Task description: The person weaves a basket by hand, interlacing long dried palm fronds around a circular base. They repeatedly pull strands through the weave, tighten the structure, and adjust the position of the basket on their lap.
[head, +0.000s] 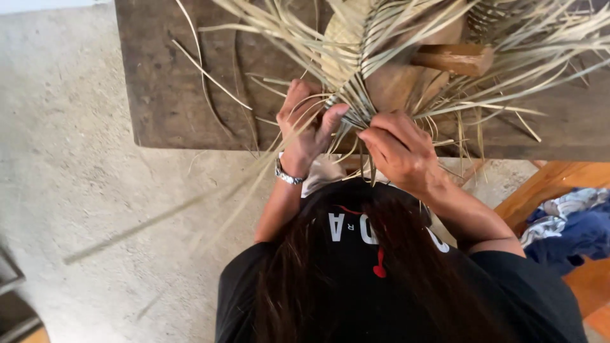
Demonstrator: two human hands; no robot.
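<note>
A partly woven piece of pale straw (365,38) lies over a rounded wooden form (394,82) on a dark wooden table (171,82). Long loose straw strands (508,44) fan out from it on all sides. My left hand (305,127), with a metal watch (287,175) on the wrist, pinches strands at the near edge of the weave. Just right of it, my right hand (400,149) grips more strands with its fingers curled. The two hands almost touch. My dark hair and black shirt fill the bottom of the view.
A wooden handle (454,58) sticks out to the right above the form. The table's near edge runs just under my hands. Rough concrete floor (76,190) lies to the left. A blue cloth (572,228) rests on an orange wooden piece at the right.
</note>
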